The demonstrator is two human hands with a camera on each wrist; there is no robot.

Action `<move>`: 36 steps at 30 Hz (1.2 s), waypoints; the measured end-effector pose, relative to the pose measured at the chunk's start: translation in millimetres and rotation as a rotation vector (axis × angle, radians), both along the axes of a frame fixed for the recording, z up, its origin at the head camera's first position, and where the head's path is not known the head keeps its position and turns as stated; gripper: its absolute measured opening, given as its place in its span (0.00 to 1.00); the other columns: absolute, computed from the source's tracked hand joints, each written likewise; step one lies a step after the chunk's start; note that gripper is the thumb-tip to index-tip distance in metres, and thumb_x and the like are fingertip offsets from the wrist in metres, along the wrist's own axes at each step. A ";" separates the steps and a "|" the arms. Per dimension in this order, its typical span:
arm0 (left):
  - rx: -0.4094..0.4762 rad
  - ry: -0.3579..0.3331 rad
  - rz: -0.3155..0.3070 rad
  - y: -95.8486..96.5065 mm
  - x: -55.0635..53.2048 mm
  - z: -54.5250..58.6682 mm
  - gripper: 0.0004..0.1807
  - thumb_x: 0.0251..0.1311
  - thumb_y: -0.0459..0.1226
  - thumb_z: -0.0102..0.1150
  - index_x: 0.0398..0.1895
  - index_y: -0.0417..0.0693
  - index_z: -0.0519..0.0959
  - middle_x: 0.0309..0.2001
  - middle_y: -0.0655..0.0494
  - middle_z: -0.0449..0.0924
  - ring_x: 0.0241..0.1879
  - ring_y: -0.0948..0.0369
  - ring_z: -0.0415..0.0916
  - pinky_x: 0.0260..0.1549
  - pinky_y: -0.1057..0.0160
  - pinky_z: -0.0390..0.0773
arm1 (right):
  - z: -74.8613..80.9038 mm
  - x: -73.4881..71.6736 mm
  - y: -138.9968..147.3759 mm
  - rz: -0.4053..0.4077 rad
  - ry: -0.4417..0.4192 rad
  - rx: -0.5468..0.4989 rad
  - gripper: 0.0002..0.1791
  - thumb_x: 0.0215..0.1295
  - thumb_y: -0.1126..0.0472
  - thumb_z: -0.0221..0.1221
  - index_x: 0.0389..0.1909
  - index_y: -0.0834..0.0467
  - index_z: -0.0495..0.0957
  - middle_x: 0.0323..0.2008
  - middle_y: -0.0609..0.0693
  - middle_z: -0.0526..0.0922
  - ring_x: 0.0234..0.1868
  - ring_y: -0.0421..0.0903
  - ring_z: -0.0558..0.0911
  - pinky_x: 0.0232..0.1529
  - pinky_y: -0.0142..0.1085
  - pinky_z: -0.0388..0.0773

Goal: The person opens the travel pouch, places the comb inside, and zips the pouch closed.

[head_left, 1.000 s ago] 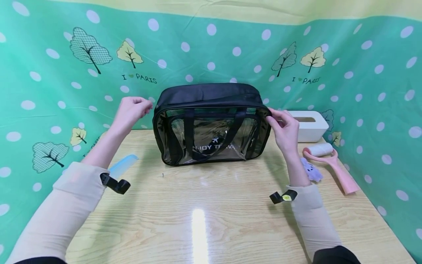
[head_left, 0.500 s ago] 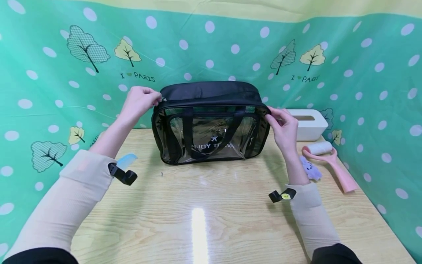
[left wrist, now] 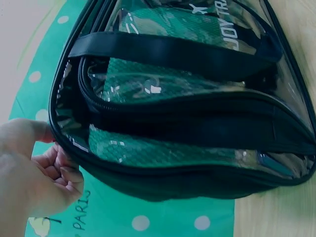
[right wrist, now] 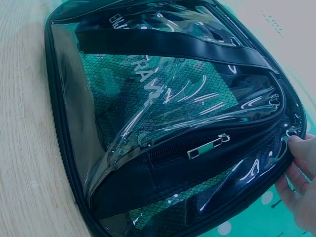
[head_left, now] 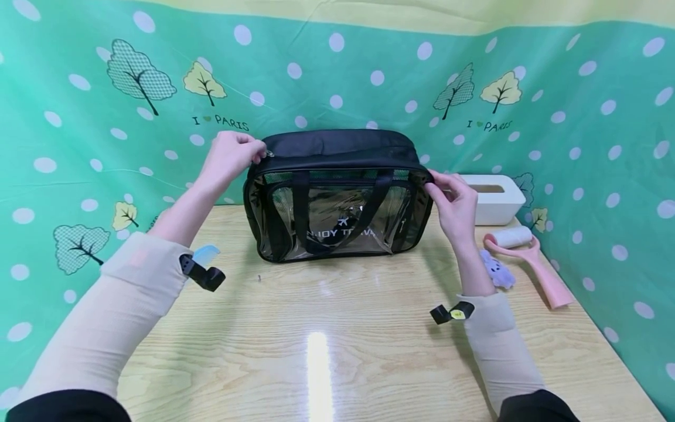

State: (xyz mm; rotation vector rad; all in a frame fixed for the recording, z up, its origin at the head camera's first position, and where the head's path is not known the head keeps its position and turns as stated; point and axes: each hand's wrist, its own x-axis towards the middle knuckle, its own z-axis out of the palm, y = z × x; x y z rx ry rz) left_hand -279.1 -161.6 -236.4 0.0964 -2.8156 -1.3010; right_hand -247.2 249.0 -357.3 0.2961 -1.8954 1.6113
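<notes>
A black travel bag (head_left: 337, 202) with smoky see-through sides, a black strap handle and white lettering stands upright on the table (head_left: 253, 340). At its top left corner, my left hand (head_left: 232, 157) pinches a small metal zipper pull (head_left: 270, 153). In the left wrist view the fingertips of that hand (left wrist: 37, 168) are partly hidden behind the bag's edge. My right hand (head_left: 456, 202) grips the upper right corner of the bag between thumb and fingers. Another zipper pull (right wrist: 210, 146), on the front pocket, hangs free in the right wrist view.
Right of the bag stand a white tissue box (head_left: 498, 200), a pink-handled lint roller (head_left: 538, 266) and a small purple plush toy (head_left: 497, 269). A translucent blue object (head_left: 205, 254) lies partly behind the left wrist camera. A green patterned curtain (head_left: 337, 70) hangs directly behind.
From beside the bag, my left hand has moved right and up to its top left corner, taken the zipper pull and drawn it slightly right. The right hand has kept its grip.
</notes>
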 end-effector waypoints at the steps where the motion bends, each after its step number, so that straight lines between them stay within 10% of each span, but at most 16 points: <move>1: -0.005 0.003 -0.003 2.1 -0.5 0.8 0.13 0.68 0.45 0.53 0.33 0.52 0.85 0.26 0.70 0.80 0.48 0.59 0.69 0.44 0.60 0.66 | -0.3 0.1 0.1 0.001 -0.001 -0.002 0.14 0.65 0.70 0.67 0.52 0.65 0.86 0.35 0.37 0.83 0.40 0.32 0.84 0.40 0.20 0.80; 36: 0.030 0.075 -0.077 81.2 -16.3 20.7 0.16 0.63 0.40 0.51 0.20 0.46 0.80 0.23 0.61 0.80 0.32 0.58 0.71 0.29 0.63 0.63 | -0.5 -1.1 0.0 0.001 0.001 -0.020 0.14 0.65 0.70 0.67 0.51 0.65 0.86 0.36 0.38 0.83 0.41 0.33 0.84 0.40 0.20 0.79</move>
